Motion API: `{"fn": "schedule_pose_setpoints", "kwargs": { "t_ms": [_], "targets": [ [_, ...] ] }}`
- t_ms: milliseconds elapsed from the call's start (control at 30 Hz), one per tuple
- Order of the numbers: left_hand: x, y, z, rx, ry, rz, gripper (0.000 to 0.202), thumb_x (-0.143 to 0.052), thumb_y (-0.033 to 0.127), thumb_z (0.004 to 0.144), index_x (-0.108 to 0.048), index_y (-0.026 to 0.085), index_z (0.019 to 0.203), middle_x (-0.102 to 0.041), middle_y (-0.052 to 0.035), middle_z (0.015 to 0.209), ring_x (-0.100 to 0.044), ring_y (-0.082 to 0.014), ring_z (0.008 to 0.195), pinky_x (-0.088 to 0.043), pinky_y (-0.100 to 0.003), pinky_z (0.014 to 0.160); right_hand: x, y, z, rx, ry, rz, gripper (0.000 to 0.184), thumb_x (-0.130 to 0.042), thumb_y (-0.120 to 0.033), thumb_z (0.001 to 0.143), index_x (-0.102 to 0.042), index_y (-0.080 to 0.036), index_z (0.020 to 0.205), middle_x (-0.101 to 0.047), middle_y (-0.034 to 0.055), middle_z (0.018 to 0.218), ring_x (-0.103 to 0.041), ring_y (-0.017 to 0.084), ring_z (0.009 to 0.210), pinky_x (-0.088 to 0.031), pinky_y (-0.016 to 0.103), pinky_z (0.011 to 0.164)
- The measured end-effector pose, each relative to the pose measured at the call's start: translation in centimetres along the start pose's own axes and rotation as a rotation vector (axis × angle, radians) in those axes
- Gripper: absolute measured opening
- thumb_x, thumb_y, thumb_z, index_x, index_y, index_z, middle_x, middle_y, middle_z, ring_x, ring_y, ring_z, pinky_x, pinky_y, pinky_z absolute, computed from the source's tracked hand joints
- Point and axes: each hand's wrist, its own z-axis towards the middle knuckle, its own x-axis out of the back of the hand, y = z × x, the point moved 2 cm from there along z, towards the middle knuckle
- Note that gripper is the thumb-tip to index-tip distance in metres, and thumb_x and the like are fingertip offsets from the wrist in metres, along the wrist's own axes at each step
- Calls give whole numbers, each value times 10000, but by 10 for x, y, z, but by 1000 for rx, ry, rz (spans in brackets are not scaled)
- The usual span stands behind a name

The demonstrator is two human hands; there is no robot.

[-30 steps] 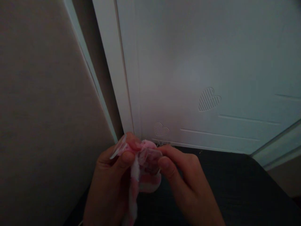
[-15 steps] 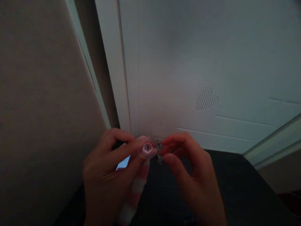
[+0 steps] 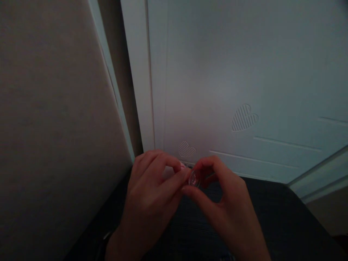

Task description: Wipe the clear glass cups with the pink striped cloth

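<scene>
My left hand (image 3: 152,195) is closed, its thumb and fingers pinched on a pale pink item (image 3: 168,173) that is mostly hidden behind the fingers. Just to the right is a small clear round plastic piece (image 3: 194,178) with a pinkish middle. My right hand (image 3: 227,199) curves around this piece, thumb below and index finger above. Fingertips of both hands meet at its left edge. Whether the clear piece is joined to the pink item I cannot tell. Both hands are above a dark tabletop (image 3: 195,232).
Behind the table stands a white panel (image 3: 203,83) with grooved lines and two striped hearts, a larger heart (image 3: 244,117) and a smaller heart (image 3: 187,149). A brownish wall (image 3: 59,108) rises on the left. At the bottom edge lies a small dark object (image 3: 227,257), hard to make out.
My left hand has moved right and turned over the pink item, now largely covered. The pink-and-white striped part and bright screen-like patch are out of sight. My right fingers have closed around the clear piece.
</scene>
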Motion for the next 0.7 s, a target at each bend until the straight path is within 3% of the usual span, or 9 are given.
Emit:
{"fn": "schedule_pose_setpoints", "kwargs": {
  "t_ms": [267, 433, 567, 700],
  "targets": [
    [-6, 2, -1, -43, -60, -108, 154, -657, 148, 808, -667, 233, 937, -705, -52, 1020, -618, -232, 983, -475, -347, 856, 15, 0, -3, 13, 65, 47, 151, -701, -139, 789, -602, -227, 862, -644, -38, 762, -609, 130, 695, -489, 249, 653],
    [-6, 7, 1, -65, -88, -141, 171, -648, 109, 807, -639, 205, 949, -717, -25, 908, -653, -186, 866, -509, -306, 793, 18, 0, -6, 38, 116, 67, 158, -701, -142, 769, -606, -241, 848, -634, -59, 736, -605, 111, 672, -485, 217, 629],
    [-3, 6, 2, 16, -147, -192, 149, -663, 125, 785, -640, 217, 900, -708, -3, 855, -667, -175, 801, -519, -280, 721, 19, 1, -5, 48, 136, 119, 161, -694, -142, 759, -611, -247, 849, -630, -65, 726, -604, 107, 660, -489, 205, 616],
    [-2, 0, 0, 160, -317, -311, 177, -682, 228, 804, -661, 258, 977, -731, 10, 875, -695, -169, 768, -508, -223, 589, 22, 3, -6, 38, 182, 114, 160, -703, -160, 752, -638, -268, 850, -645, -67, 720, -616, 109, 667, -488, 194, 616]
  ]
}}
